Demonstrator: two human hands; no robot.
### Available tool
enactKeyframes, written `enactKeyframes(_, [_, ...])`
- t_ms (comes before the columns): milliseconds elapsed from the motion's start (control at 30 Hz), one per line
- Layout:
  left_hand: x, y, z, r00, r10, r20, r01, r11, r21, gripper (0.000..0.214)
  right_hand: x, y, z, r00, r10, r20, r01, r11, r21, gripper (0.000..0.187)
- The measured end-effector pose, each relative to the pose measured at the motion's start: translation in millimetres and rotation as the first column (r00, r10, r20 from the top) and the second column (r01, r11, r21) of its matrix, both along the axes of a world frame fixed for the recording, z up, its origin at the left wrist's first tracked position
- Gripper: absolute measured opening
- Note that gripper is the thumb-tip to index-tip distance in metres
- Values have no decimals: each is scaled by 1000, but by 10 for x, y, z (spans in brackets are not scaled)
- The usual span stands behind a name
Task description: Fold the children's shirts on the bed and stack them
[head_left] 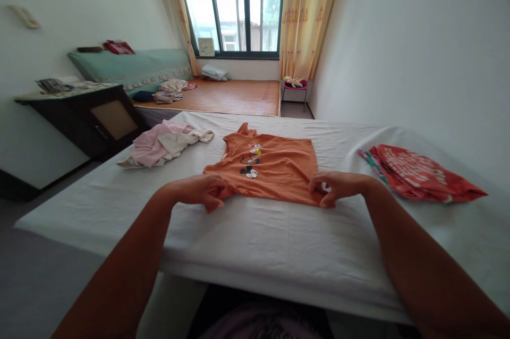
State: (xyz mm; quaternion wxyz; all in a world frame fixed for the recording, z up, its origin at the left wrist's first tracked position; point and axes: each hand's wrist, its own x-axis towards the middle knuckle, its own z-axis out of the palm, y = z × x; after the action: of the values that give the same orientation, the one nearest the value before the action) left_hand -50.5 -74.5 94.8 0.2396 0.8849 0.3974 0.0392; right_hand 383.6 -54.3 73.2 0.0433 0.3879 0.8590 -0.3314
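An orange T-shirt [271,168] with a cartoon print lies flat on the white sheet [255,232] in front of me. My left hand [205,190] pinches the shirt's near left corner, fingers closed on the cloth. On the other side, my right hand [334,187] grips the near right corner in the same way. Both forearms reach in from the bottom of the view.
A pink and cream heap of clothes [165,143] lies at the left of the sheet. Folded red clothing [418,173] sits at the right. Beyond are a dark cabinet [91,121], a bed with a woven mat [235,95] and a window [235,7].
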Motion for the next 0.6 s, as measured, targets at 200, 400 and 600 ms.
enactKeyframes(200, [12,-299,-284,991,90,95,-105,980,167,20,-145,-110,-32,982,-101,162,94,994,46,31])
enactKeyframes(400, [-199,-376,-106,966,175,192,-153,980,-124,31,-227,-155,-48,977,-52,206,-31,924,382,18])
enactKeyframes(600, [-207,-260,-40,992,-8,126,37,972,-233,27,-230,-216,129,989,144,-33,-137,975,174,18])
